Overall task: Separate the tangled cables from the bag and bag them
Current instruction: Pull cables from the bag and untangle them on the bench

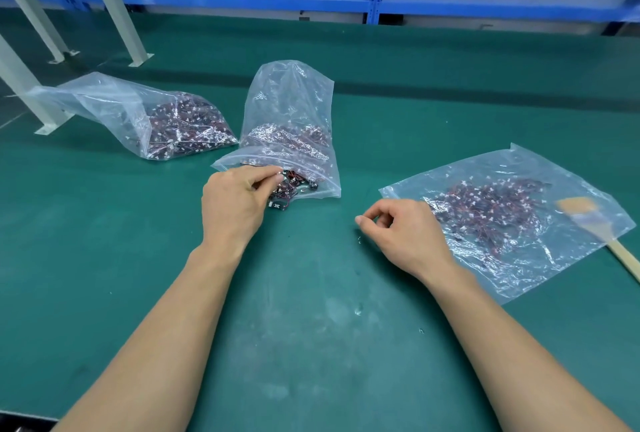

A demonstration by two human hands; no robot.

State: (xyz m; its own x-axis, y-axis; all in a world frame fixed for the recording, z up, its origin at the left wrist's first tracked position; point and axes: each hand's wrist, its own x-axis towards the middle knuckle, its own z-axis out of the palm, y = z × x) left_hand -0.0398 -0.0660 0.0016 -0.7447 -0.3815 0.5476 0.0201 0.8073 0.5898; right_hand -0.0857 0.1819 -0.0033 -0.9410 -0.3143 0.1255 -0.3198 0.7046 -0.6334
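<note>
A clear plastic bag (291, 109) stands in the middle of the green table, its mouth facing me, with a tangle of red and black cables (289, 189) with white connectors spilling out. My left hand (235, 203) is at that mouth and pinches cables from the tangle between thumb and fingers. My right hand (405, 231) hovers over the mat to the right, fingers curled with thumb and forefinger close together; whether it holds anything I cannot tell. Just right of it lies a flat clear bag (540, 258) holding a loose spread of cables (491, 210).
A third bag of cables (114, 109) lies at the left, beside grey frame legs (114, 6). A wooden-handled brush (602, 237) lies partly under the flat bag at the right edge. Blue shelving (374, 2) runs along the back.
</note>
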